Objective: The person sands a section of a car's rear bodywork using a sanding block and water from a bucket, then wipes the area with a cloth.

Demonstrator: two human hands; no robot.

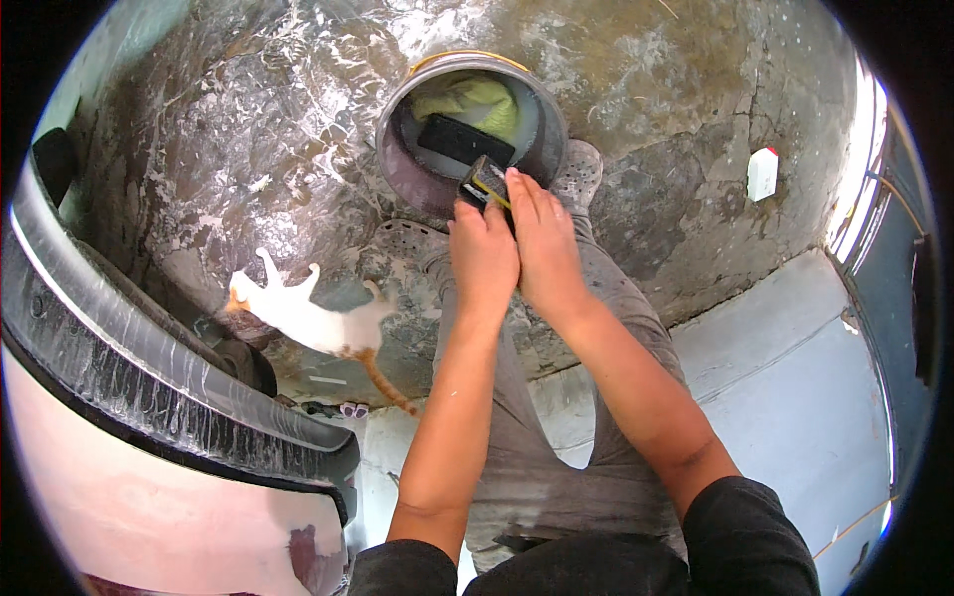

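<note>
A grey bucket (pixel 390 164) stands on the floor between my feet, with cloudy water in it. Inside lie a yellow-green cloth (pixel 487 104) and a flat black block (pixel 465 140). Over the bucket's near rim, my left hand (pixel 484 253) and my right hand (pixel 542 238) come together, fingers closed on a small dark block with a yellow stripe (pixel 487 180). The left fingers grip its near end, while the right ones lie along its right side. My fingers and palms partly cover the block, so its exact kind cannot be made out.
A white cat with an orange tail (pixel 318 323) lies left of my legs. Further left is a wet, soapy car bumper (pixel 189 363). A small white box with a red top (pixel 762 174) is on the stained concrete floor (pixel 676 109) at the right.
</note>
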